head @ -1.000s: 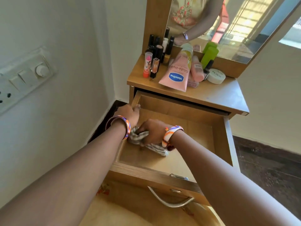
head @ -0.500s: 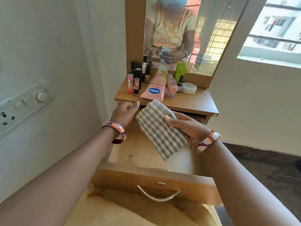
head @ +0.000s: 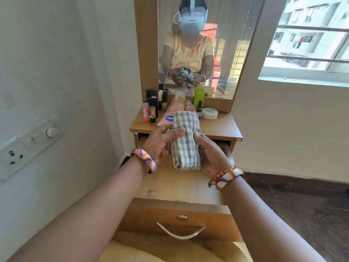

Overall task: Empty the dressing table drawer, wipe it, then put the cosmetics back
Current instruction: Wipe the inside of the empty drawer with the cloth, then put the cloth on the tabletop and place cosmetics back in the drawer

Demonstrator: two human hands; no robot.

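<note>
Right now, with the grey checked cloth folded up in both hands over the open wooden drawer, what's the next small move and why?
Probably set the folded grey checked cloth aside. The left hand and right hand both hold it above the open wooden drawer, whose visible floor looks bare, while the cosmetics wait on the dressing table top, so a free hand is needed.

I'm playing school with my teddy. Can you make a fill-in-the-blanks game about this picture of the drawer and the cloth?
1. Both hands, left and right, hold a folded checked ____.
2. The drawer under the hands is pulled ____.
3. The cosmetics stand on the tabletop in front of the ____.
4. The round white jar sits to the ____ of the green bottle.

Missing words: cloth; open; mirror; right
</note>
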